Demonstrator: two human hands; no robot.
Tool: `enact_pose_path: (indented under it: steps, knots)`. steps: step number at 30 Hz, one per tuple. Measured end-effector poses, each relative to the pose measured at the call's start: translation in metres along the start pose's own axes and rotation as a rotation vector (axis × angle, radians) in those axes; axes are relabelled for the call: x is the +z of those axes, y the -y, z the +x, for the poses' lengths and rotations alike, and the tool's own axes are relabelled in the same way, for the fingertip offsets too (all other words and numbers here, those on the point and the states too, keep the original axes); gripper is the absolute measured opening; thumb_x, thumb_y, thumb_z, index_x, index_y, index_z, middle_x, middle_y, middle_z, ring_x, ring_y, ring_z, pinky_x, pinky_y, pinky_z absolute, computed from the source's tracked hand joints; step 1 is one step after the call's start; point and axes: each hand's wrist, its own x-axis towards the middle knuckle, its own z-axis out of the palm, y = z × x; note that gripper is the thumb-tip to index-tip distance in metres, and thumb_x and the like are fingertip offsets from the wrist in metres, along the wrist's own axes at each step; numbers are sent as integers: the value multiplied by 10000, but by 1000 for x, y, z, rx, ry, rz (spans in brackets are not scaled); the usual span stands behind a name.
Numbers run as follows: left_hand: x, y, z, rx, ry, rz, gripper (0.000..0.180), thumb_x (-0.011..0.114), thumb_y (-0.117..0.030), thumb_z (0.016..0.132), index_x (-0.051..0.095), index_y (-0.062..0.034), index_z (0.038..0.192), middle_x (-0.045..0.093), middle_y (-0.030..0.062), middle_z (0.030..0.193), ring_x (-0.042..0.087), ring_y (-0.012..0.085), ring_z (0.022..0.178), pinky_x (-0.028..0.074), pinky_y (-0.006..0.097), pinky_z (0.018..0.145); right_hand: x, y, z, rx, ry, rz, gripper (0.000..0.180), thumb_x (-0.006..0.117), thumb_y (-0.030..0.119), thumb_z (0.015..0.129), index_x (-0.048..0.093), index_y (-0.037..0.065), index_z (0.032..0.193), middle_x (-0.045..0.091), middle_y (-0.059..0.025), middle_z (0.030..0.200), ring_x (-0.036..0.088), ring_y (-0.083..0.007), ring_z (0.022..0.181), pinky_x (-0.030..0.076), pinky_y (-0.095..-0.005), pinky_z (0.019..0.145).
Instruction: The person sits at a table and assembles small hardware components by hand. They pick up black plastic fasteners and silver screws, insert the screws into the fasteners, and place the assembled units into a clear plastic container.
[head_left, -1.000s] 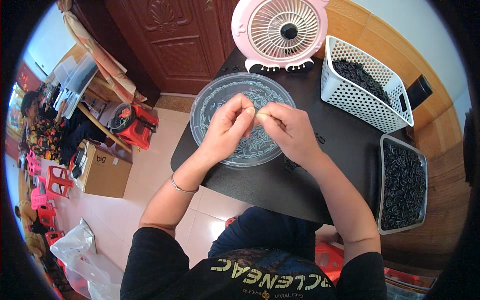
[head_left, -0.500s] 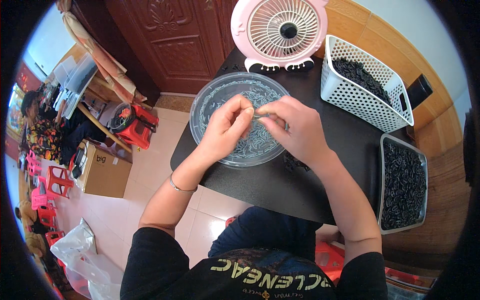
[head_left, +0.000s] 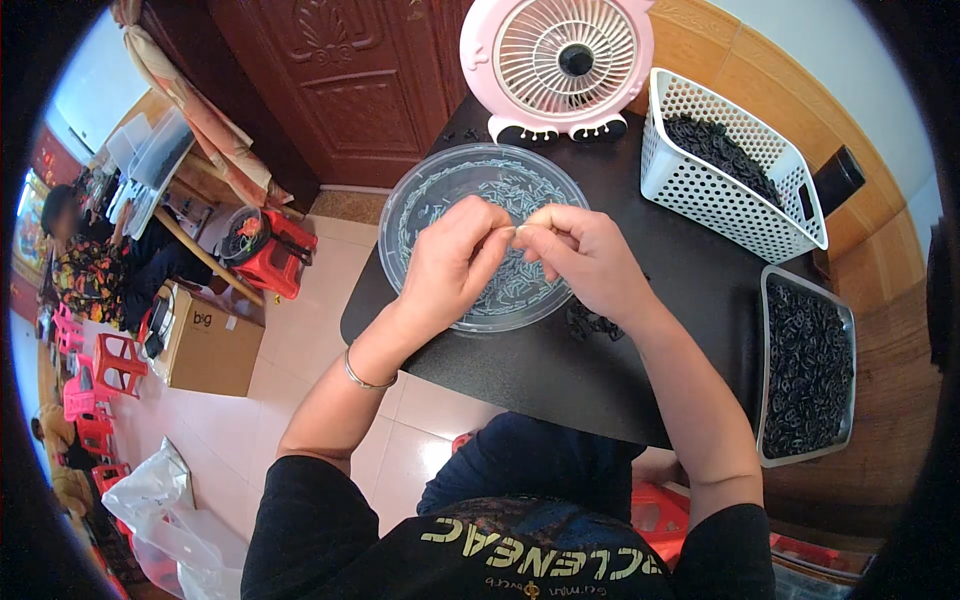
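My left hand (head_left: 458, 258) and my right hand (head_left: 580, 258) meet fingertip to fingertip over a round clear plastic tub (head_left: 398, 262). Both hands are closed in a pinch; whatever lies between the fingertips is too small and covered to make out. Many small, pale grey-blue stick-like pieces (head_left: 515, 290) cover the tub's bottom and cling along its wall. Close beside the tub, partly under my right wrist, lies a small heap of black parts (head_left: 592, 324) on the dark table.
The black table (head_left: 520, 375) carries a pink fan (head_left: 575, 62), a white perforated basket (head_left: 735, 215) of black parts and a shallow tray (head_left: 808, 370) of black ring-like parts. A carton (head_left: 210, 345) and red stools (head_left: 275, 265) stand left; another person (head_left: 85, 260) sits far left.
My fingertips have come closer together, and my left hand has turned so its back shows more. The right hand has shifted slightly left and down. The tub and containers stay put.
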Motion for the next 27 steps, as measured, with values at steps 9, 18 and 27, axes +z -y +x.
enact_pose_path:
  steps: [9, 18, 27]
  knots:
    - [4, 3, -2, -13, -10, 32, 49, 545, -11, 791, 498, -7, 801, 495, 123, 694, 510, 244, 593, 406, 319, 534, 6, 4, -1, -261, -227, -365, 69, 656, 99, 739, 628, 37, 750, 556, -50, 621, 518, -92, 502, 393, -248, 468]
    - [4, 4, -4, -232, -3, -242, 50, 538, -42, 829, 518, -3, 855, 496, 75, 688, 501, 134, 600, 414, 259, 550, 7, 2, 0, -330, -278, -316, 63, 664, 78, 720, 635, 36, 759, 594, -58, 661, 560, -109, 531, 425, -238, 493]
    - [-5, 0, 0, 110, -47, 68, 175, 666, 24, 701, 604, -7, 863, 561, 74, 751, 553, 141, 644, 445, 239, 563, 4, 2, -4, -140, -206, -141, 64, 645, 78, 762, 627, 18, 764, 618, -14, 653, 539, -24, 543, 410, -193, 480]
